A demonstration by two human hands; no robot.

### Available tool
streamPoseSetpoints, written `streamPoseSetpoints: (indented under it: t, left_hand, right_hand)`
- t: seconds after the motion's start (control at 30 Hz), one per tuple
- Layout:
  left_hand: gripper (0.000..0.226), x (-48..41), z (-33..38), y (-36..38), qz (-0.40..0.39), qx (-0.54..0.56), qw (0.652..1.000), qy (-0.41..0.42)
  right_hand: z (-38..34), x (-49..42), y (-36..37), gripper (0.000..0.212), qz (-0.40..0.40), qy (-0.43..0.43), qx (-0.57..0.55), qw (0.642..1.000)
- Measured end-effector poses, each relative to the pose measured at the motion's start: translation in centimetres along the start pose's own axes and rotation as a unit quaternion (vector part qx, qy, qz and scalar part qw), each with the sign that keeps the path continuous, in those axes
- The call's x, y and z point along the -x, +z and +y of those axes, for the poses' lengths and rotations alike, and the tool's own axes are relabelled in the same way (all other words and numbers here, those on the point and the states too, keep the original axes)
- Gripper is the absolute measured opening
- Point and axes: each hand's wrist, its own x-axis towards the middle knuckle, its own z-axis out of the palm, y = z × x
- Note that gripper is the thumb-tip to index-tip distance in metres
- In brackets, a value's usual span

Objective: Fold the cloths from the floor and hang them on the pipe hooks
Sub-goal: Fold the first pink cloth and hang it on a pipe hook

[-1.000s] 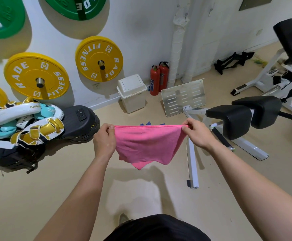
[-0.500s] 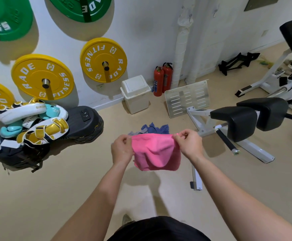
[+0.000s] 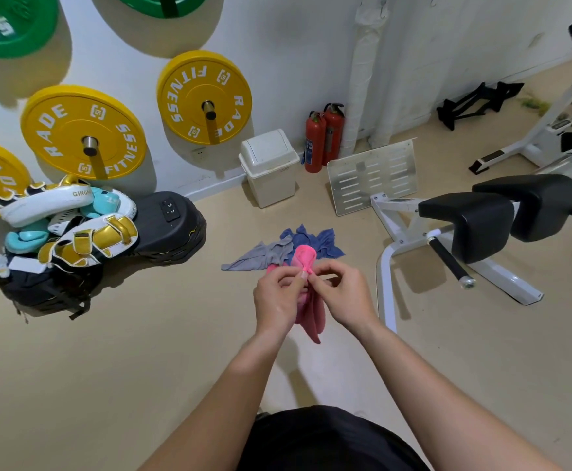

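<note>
A gym: yellow weight plates marked FITNESS hang on the white wall beside green plates, boxing pads lie heaped below, and a black-padded exercise machine stands at right.

Pink cloth bunched, hanging mid-air; grey cloth, blue cloth crumpled on floor.

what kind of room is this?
Most likely a gym: yellow weight plates on wall pegs, a black padded bench, a pile of boxing pads by the wall.
</note>
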Motion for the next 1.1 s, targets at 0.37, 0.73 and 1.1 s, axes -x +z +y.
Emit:
streamPoseSetpoints:
  t: [0.37,0.73,1.1]
  left_hand:
    - [0.026,-0.2,0.6,-0.8,-0.084,-0.015,0.996,0.002]
    - [0.034,-4.9,1.4,-4.9,-0.189,-0.333,0.906,0.18]
    - [0.027,-4.1,0.1,-5.6,-0.228,-0.356,0.887,0.185]
  right_hand:
    - [0.6,-1.2,-1.8,0.017,-0.06,-0.028,0.043,0.997]
    - [-1.3,-2.8,-5.2,0.025,-0.174,-0.085,0.031,0.981]
    - [-1.7,-3.4,-6.9,0.018,-0.178,-0.079,0.006,0.981]
